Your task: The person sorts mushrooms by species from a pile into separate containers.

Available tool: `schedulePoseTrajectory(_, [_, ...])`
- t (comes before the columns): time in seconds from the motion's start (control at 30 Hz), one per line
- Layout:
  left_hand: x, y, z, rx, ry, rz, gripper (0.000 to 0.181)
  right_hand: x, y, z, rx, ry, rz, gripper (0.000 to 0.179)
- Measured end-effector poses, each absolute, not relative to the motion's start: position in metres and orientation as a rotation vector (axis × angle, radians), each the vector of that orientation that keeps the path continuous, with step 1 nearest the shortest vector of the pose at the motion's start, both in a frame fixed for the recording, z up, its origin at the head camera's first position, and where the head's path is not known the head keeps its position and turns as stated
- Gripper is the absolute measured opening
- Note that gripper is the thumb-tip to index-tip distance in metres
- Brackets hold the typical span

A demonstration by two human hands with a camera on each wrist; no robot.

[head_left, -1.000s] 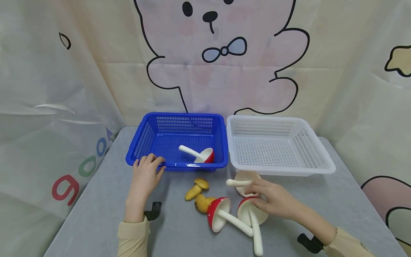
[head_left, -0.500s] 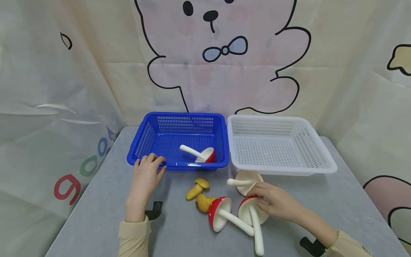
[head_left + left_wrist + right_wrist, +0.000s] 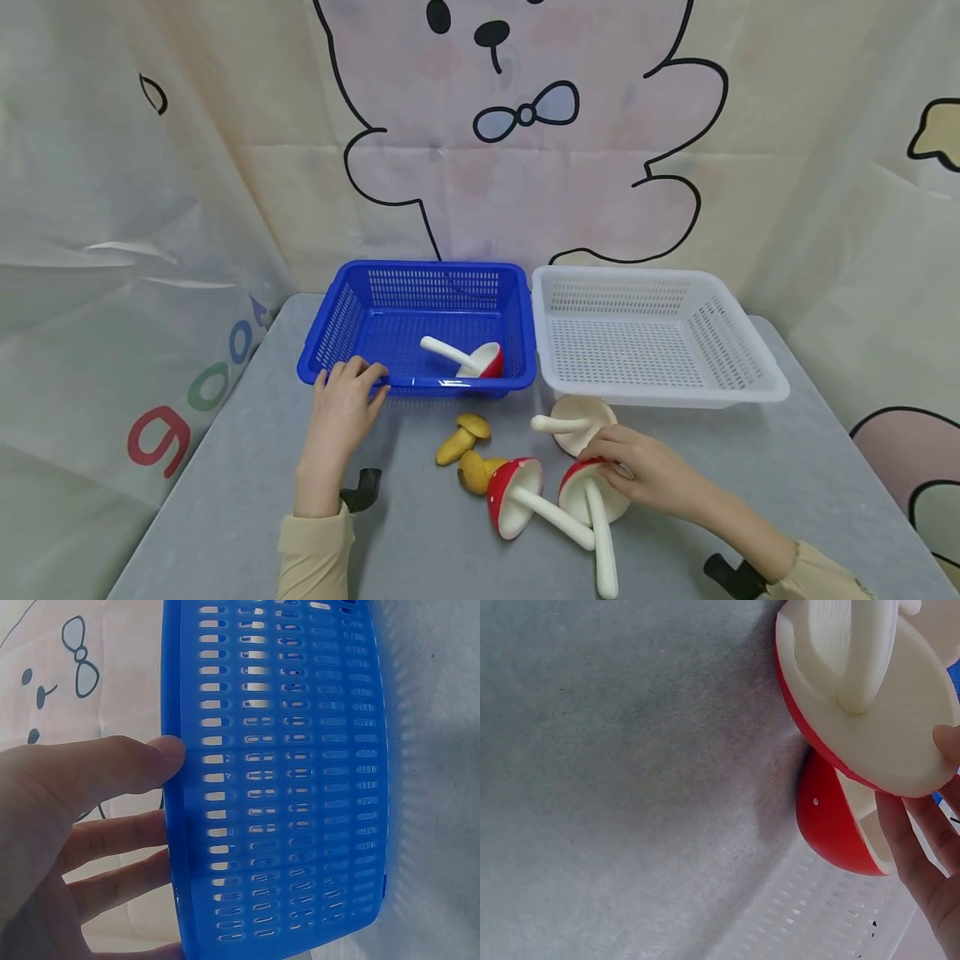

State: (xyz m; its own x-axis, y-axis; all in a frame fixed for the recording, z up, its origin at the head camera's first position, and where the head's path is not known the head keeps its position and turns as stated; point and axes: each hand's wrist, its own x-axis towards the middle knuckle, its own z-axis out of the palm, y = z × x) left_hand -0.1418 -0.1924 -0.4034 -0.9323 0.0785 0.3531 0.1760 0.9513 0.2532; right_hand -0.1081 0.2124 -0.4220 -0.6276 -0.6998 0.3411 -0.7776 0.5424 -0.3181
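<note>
My left hand (image 3: 341, 412) grips the front rim of the blue basket (image 3: 416, 388); in the left wrist view the thumb lies on the outer side, fingers behind the rim. At the right, my right hand (image 3: 645, 468) pinches the cap edge of a red toy mushroom (image 3: 597, 517), its white stem towards me. In the right wrist view the thumb is on this mushroom's pale underside (image 3: 900, 735) and fingers reach behind the cap. Just beyond lies another mushroom (image 3: 558, 425), whose cap (image 3: 832, 817) shows red with a white dot in that view.
A third red mushroom (image 3: 513, 498) lies left of the held one, stems crossing. Two small yellow mushrooms (image 3: 452, 447) lie below the blue basket, which contains one red mushroom (image 3: 480, 362). A white basket (image 3: 663, 398) stands to its right. Behind hangs a printed curtain (image 3: 540, 192).
</note>
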Motion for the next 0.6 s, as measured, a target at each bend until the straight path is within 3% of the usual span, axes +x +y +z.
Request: schedulePoseTrajectory(0.6, [-0.141,-0.193,-0.403,-0.192,-2.766,-0.408,0.017,-0.104,0.211,-0.396,1.210,-2.628,0.608,0.035])
